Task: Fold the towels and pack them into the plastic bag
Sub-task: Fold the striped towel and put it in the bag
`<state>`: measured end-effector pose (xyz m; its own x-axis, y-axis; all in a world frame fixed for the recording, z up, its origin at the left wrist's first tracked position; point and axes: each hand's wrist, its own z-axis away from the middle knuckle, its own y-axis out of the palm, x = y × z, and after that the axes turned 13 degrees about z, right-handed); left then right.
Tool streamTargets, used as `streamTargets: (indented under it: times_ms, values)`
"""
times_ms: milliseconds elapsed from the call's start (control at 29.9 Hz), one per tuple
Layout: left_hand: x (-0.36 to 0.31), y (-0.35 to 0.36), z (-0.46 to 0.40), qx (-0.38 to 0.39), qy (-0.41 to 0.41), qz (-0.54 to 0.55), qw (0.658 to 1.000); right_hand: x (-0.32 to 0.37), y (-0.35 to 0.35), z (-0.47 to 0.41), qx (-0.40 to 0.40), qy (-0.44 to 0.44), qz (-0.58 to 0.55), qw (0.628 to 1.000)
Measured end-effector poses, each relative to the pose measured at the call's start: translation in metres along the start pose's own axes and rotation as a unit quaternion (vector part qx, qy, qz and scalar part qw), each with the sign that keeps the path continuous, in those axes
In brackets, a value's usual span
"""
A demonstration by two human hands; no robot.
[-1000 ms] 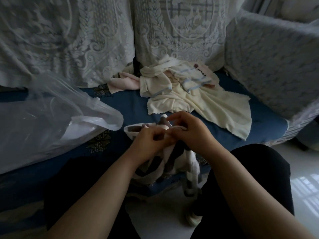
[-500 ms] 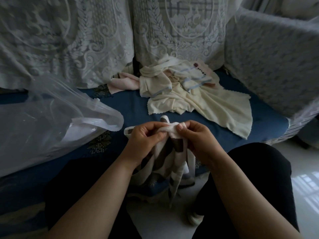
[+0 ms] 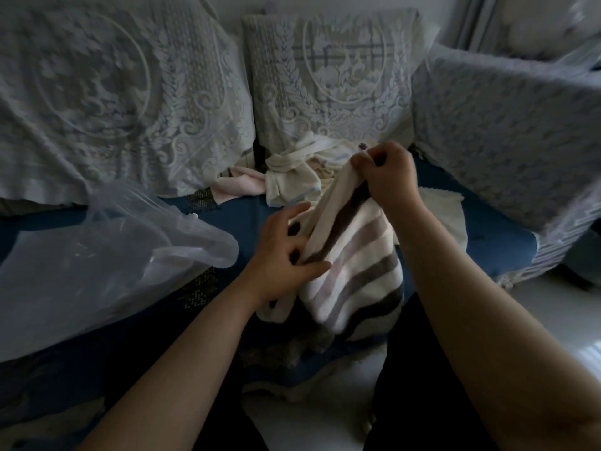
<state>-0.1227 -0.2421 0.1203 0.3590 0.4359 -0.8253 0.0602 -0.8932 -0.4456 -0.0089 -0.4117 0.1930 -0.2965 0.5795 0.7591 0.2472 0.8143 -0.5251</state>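
We hold a striped towel [image 3: 354, 255] between both hands, above the blue sofa seat [image 3: 247, 216] and our dark-clad knees. Our right hand [image 3: 387, 177] is raised, its fingers curled tightly round the towel's top corner, so the cloth hangs down from it in white, pinkish and dark brown bands. Our left hand [image 3: 286, 255] sits lower and to the left, thumb and fingers pinching the towel's left edge, with the index finger stretched out along the fabric. The towel's lower end drapes over the front of the seat between our legs. Behind our hands, against the lace-covered back cushions [image 3: 325, 79], lies a loose heap of cream towels [image 3: 292, 177], one showing a pale blue stripe, with a pink towel [image 3: 237, 187] just beside it on the left; part of the heap is hidden by our right hand and the striped cloth. The clear plastic bag [image 3: 107, 252] lies on the seat to the left, its mouth turned toward our left hand but apart from it
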Motion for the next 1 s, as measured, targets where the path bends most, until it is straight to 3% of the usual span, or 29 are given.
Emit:
streamTargets:
  times_ms: [134, 234, 367, 434, 468, 568, 635, 768, 835, 935, 1002]
  values:
    - [-0.026, -0.040, -0.001, 0.030, -0.097, 0.099, 0.990, -0.024, -0.009, -0.027, -0.016, 0.096, -0.059, 0.994]
    - [-0.046, -0.068, 0.002, 0.030, -0.129, 0.107, 0.985, -0.037, -0.024, -0.030, -0.042, 0.137, -0.102, 0.984]
    - [-0.075, -0.099, 0.003, 0.063, -0.129, 0.077, 0.987, -0.047, -0.044, -0.029, -0.063, 0.155, -0.113, 0.979]
    - [-0.084, -0.106, -0.002, 0.110, -0.177, -0.011, 0.978, -0.047, -0.057, -0.026, -0.064, 0.176, -0.148, 0.971]
    - [-0.086, -0.107, -0.006, 0.148, -0.213, -0.107, 0.960, -0.047, -0.064, -0.025, -0.067, 0.181, -0.160, 0.968]
    - [-0.079, -0.103, -0.009, 0.245, -0.319, -0.354, 0.844, -0.044, -0.083, -0.020, -0.080, 0.157, -0.168, 0.970]
    - [-0.070, -0.101, -0.008, 0.211, -0.327, -0.433, 0.813, -0.039, -0.094, -0.015, -0.079, 0.121, -0.166, 0.976]
    - [-0.081, -0.107, -0.004, -0.028, -0.198, -0.482, 0.853, -0.038, -0.115, -0.013, -0.107, 0.084, -0.146, 0.980]
    - [-0.087, -0.114, -0.005, -0.096, -0.148, -0.483, 0.858, -0.044, -0.126, -0.015, -0.073, 0.103, -0.158, 0.979]
    - [-0.096, -0.133, -0.016, -0.075, -0.234, -0.421, 0.873, -0.046, -0.146, -0.014, 0.075, 0.092, -0.282, 0.952]
    - [-0.108, -0.144, -0.023, -0.033, -0.261, -0.433, 0.862, -0.042, -0.161, -0.016, 0.152, 0.060, -0.329, 0.930]
